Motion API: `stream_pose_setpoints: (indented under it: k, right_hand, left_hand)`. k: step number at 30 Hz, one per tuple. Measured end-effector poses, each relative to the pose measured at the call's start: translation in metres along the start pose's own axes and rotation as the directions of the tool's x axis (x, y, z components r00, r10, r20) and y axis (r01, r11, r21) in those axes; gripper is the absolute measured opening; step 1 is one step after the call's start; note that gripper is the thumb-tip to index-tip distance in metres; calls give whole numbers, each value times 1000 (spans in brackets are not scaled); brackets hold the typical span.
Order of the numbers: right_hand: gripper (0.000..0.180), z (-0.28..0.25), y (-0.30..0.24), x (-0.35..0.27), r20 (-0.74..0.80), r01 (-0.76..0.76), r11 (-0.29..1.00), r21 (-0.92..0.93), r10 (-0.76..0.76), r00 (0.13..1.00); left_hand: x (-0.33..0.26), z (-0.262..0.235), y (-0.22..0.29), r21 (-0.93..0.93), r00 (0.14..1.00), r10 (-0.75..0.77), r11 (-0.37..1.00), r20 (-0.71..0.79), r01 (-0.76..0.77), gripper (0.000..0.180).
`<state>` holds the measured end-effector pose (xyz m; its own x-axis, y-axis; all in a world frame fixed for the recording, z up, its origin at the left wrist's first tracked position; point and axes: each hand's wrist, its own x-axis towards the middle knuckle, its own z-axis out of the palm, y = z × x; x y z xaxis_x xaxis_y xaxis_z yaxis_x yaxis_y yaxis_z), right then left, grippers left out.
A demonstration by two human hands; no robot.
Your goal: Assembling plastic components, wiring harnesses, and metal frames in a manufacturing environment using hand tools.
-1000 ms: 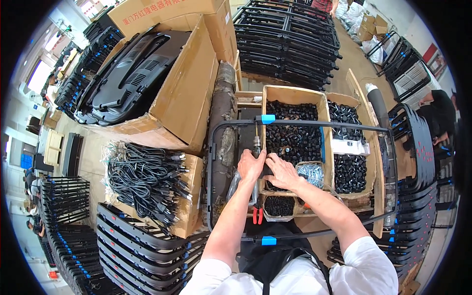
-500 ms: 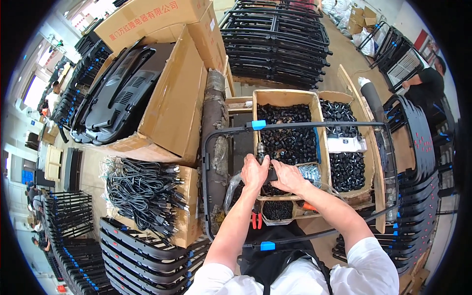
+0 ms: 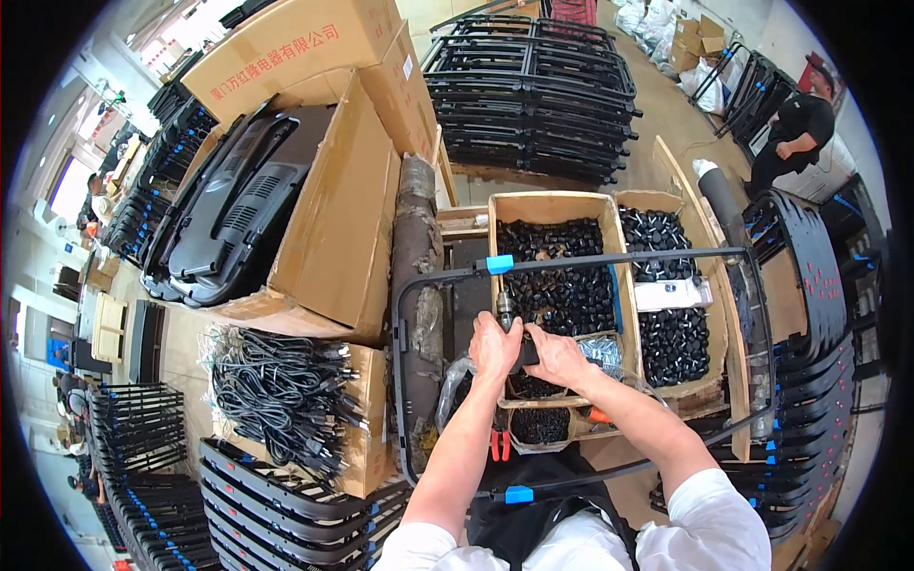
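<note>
A power drill (image 3: pixel 506 306) with a metal chuck points away from me above the parts bins. My left hand (image 3: pixel 495 344) is closed around its body, thumb on top. At its rear, my right hand (image 3: pixel 558 358) is closed on the dark grip, most of which the fingers hide. Beneath my forearms lies a large black rectangular frame (image 3: pixel 609 259) with rounded corners and blue clips (image 3: pixel 499 265) on its far and near bars. It spans the wooden bins, which hold black knobs (image 3: pixel 557 243) and small screws (image 3: pixel 541 425). Red-handled pliers (image 3: pixel 501 443) hang by my left forearm.
Left of the frame stand a padded dark post (image 3: pixel 417 219), a carton (image 3: pixel 347 219) of black plastic covers and a box heaped with black cables (image 3: pixel 281 395). Stacked black frames (image 3: pixel 528 105) rise at the back, with more curved ones at right. A person (image 3: pixel 798 128) stands at far right.
The view has tilted slightly, so the bins and frame sit a little lower. Both hands keep their hold on the drill. The person at far right has turned and shifted.
</note>
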<state>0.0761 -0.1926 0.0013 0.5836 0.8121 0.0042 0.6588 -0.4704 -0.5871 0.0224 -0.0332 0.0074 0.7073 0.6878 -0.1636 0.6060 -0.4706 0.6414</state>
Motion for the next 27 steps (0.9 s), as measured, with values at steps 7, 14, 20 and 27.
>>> stream_pose_setpoints:
  k: [7,14,20,27]
  right_hand:
    - [86,-7,-2,5,35,-30,999,-18,31,999]
    - [66,-22,-13,10,115,-41,997,-71,49,992]
    - [47,-14,-21,6,15,49,994,-96,-48,999]
    - [48,-13,-25,1,61,7,997,-77,-3,998]
  left_hand:
    - [5,2,1,2,1000,-24,1000,7,24,59]
    - [13,3,0,-9,999,-25,1000,24,25,61]
    - [13,2,-4,-5,998,-33,999,45,34,65]
    - [8,1,-10,-24,998,-30,999,63,31,65]
